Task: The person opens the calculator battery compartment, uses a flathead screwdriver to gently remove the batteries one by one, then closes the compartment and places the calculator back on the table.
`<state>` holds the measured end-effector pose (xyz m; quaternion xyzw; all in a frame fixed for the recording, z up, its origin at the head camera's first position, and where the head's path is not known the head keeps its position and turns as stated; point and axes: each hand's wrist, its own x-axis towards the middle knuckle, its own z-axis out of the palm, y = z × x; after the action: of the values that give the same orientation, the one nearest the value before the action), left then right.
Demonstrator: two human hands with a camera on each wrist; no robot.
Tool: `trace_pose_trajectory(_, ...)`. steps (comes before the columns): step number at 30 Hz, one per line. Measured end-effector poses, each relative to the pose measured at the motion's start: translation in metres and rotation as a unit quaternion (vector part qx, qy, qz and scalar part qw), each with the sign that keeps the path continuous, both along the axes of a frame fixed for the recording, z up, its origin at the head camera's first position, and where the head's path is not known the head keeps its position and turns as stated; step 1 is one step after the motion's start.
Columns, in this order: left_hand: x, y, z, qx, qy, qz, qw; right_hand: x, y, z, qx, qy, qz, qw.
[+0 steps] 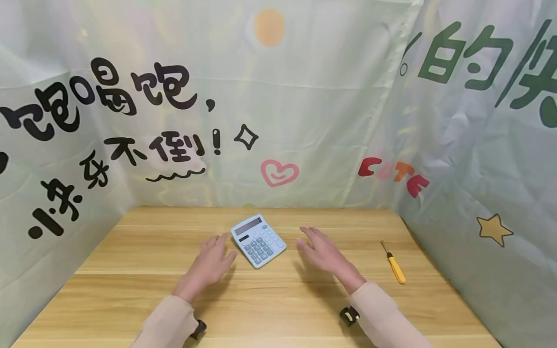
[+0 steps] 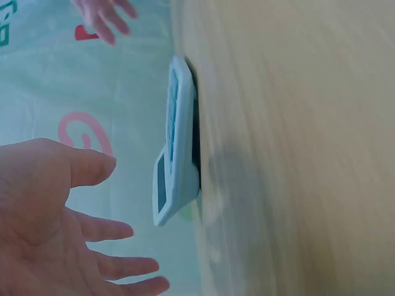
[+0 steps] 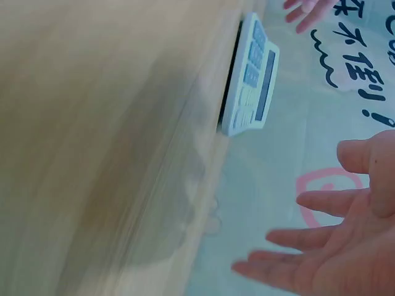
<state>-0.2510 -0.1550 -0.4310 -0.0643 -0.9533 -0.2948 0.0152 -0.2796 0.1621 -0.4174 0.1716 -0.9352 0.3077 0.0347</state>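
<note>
A light blue calculator [image 1: 258, 240] lies tilted on the wooden table, its screen toward the back. Just left of it hovers my left hand [image 1: 212, 261], fingers spread and holding nothing. On the other side, my right hand [image 1: 324, 250] is held above the table with its fingers extended, a small gap from the calculator. The left wrist view shows the calculator [image 2: 179, 142] edge-on beyond the thumb of the left hand [image 2: 74, 228]. From the right wrist, the calculator [image 3: 250, 77] appears past the extended fingers of the right hand [image 3: 333, 228].
A screwdriver [image 1: 395, 266] with a yellow handle lies on the right part of the wooden table [image 1: 270, 309]. Printed cloth [image 1: 313, 121] hangs behind the table and along both sides. Dark wrist straps [image 1: 349, 315] show below the sleeves.
</note>
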Motion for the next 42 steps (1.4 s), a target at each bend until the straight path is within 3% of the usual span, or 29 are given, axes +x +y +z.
trace_pose_trajectory(5,-0.011,0.006,-0.004,0.041,0.022,-0.010,0.9989,-0.017,-0.015,-0.005,-0.054,-0.044,0.004,0.998)
trace_pose_trajectory(10,-0.019,0.010,-0.006,0.066,0.021,-0.003,0.9976,-0.031,-0.026,-0.011,-0.070,-0.080,-0.010,0.994)
trace_pose_trajectory(19,-0.030,0.015,-0.010,0.107,-0.002,0.012,0.9942,-0.050,-0.039,-0.024,-0.088,-0.072,0.009,0.993)
trace_pose_trajectory(27,-0.046,0.023,-0.014,0.160,-0.019,0.026,0.9867,-0.058,-0.046,-0.028,-0.078,-0.079,-0.006,0.994)
trace_pose_trajectory(30,-0.049,0.025,-0.017,0.159,-0.013,0.028,0.9868,-0.060,-0.048,-0.028,-0.068,-0.080,-0.001,0.994)
trace_pose_trajectory(42,-0.050,0.031,-0.019,0.168,-0.017,0.054,0.9841,-0.059,-0.053,-0.025,-0.045,-0.112,-0.005,0.993)
